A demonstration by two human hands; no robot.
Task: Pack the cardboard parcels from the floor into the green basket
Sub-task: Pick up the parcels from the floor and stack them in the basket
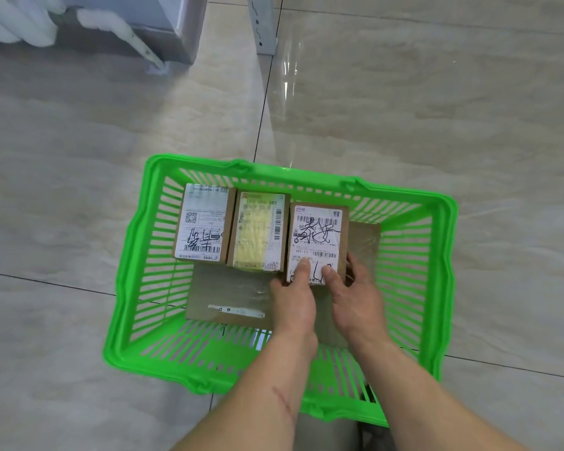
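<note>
The green basket stands on the tiled floor below me. Inside it, a flat cardboard parcel lies on the bottom. On top, three small labelled parcels stand side by side along the far side: a left one, a middle one with yellow tape, and a right one. My left hand and my right hand both grip the near end of the right parcel, thumbs on its label and fingers round its edges. Another brown parcel shows under it, at the right.
Pale glossy floor tiles surround the basket. A grey cabinet base and white rolled material are at the far left. A metal bracket leg stands at the far middle.
</note>
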